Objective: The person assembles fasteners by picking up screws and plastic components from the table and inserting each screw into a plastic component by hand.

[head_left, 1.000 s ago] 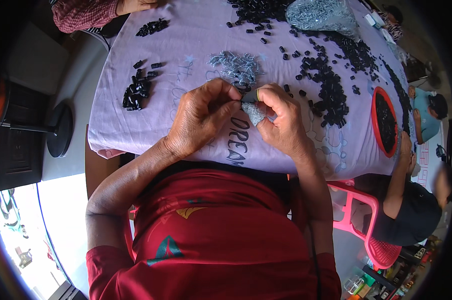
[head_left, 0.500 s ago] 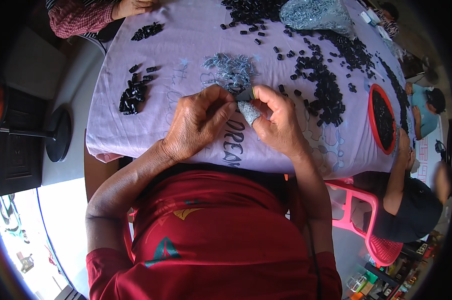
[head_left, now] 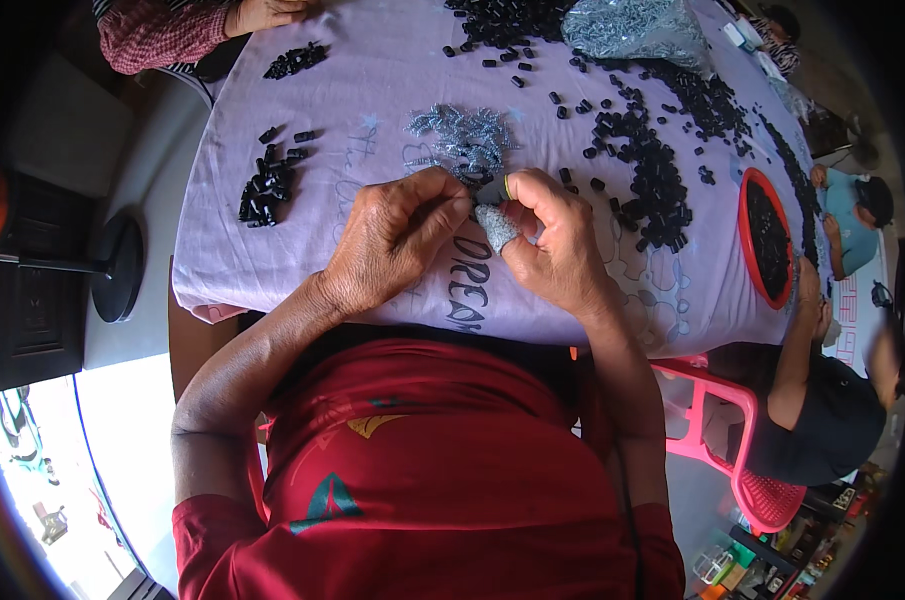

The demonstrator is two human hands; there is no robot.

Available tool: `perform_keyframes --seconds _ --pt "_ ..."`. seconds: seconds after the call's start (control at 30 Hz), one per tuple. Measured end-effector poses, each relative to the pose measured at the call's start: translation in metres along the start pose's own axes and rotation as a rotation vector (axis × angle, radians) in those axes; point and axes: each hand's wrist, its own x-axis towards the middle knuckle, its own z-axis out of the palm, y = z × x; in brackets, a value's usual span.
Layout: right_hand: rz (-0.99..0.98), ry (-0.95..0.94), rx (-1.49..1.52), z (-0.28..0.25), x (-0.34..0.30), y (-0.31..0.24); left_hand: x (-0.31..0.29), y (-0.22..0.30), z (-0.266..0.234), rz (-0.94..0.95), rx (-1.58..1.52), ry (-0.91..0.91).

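Both hands meet above the near part of the cloth-covered table. The fingers of my left hand (head_left: 392, 240) are pinched together, their tips touching those of my right hand. On my right hand (head_left: 562, 245) the thumb wears a grey cloth finger cover (head_left: 496, 228) and the forefinger a dark one (head_left: 490, 190). That hand is closed in a pinch too. Something small and dark shows between the fingertips, too hidden to name. Just beyond the hands lies a heap of silver screws (head_left: 462, 138). To their left is a small pile of shiny black cylindrical pieces (head_left: 265, 188).
Loose black cylinders (head_left: 652, 190) spread over the table's right side. A red bowl (head_left: 744, 240) of black pieces stands at the right edge. Farther back sits a clear bag of screws (head_left: 632, 30). Co-workers sit at the far left and right, one by a pink chair (head_left: 747, 430).
My hands stay together in nearly the same place. The fingertips have shifted very slightly; the piles look unchanged.
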Motion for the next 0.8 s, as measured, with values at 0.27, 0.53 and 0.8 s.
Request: perform_keyframes --seconds 0.27,0.53,0.8 --pt "0.085 0.242 -0.557 -0.059 0.010 0.038 0.004 -0.003 -0.015 0.205 0.386 0.060" --pt "0.024 0.146 -0.785 -0.063 0.007 0.069 0.004 -0.007 -0.016 0.181 0.417 0.056" --pt "0.018 0.121 -0.770 -0.063 0.010 0.069 0.004 -0.008 -0.016 0.195 0.401 0.063"
